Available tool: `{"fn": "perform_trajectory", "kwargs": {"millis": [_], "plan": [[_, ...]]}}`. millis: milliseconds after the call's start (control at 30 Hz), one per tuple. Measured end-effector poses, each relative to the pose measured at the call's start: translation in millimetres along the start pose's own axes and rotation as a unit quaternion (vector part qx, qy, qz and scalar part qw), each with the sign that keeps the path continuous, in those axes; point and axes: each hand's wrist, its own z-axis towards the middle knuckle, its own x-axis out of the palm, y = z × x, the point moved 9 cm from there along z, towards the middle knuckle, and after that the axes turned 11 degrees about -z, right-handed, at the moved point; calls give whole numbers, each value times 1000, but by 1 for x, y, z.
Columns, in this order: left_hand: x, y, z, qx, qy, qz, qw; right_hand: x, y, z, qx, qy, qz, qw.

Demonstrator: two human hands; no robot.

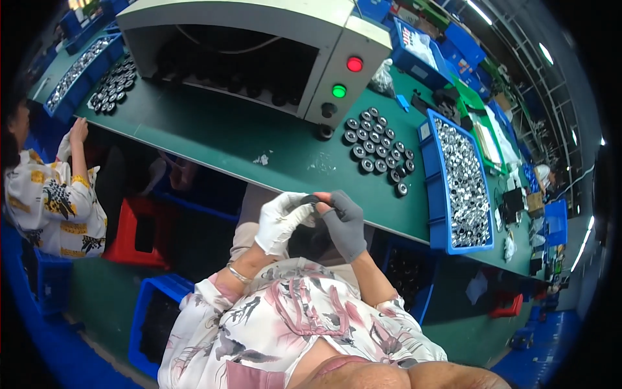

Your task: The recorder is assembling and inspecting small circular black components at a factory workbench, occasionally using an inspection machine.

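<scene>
In a white glove, my left hand [282, 219] is closed on a small black round part [311, 200], held just off the table's near edge. My right hand [343, 223], in a grey glove with bare fingertips, pinches the same part from the other side. Fingers cover most of it, so its exact kind is hidden. On the green table [259, 139], to the right of my hands, lies a group of black round parts with silvery centres [374, 144]. Another black part [325, 131] sits at the foot of the machine's control panel.
A beige box-shaped machine [240, 16] with a dark opening and red and green buttons stands ahead. At the right, a blue bin [440, 223] holds many small shiny metal pieces. A co-worker [58, 201] sits at the left near a red stool [139, 233]. Blue crates [146, 324] stand below.
</scene>
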Motion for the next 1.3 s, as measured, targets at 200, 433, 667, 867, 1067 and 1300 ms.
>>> {"fn": "perform_trajectory", "kwargs": {"millis": [200, 433, 667, 867, 1067, 1300], "plan": [[-40, -95, 21, 165, -99, 160, 968, 30, 82, 71, -303, -94, -352, 881], [-81, -128, 53, 138, -84, 207, 965, 119, 56, 193, -177, -32, -615, 768], [-78, -126, 81, 104, -25, 269, 957, 147, 31, 254, -183, -36, -622, 760], [-86, -142, 108, 118, -31, 310, 943, 152, 49, 259, -177, 4, -671, 720], [-84, -143, 150, 118, -26, 435, 892, 143, 29, 272, -147, 69, -732, 661], [-88, -143, 155, 52, -20, 413, 909, 145, 27, 286, -186, 20, -733, 654]]}}
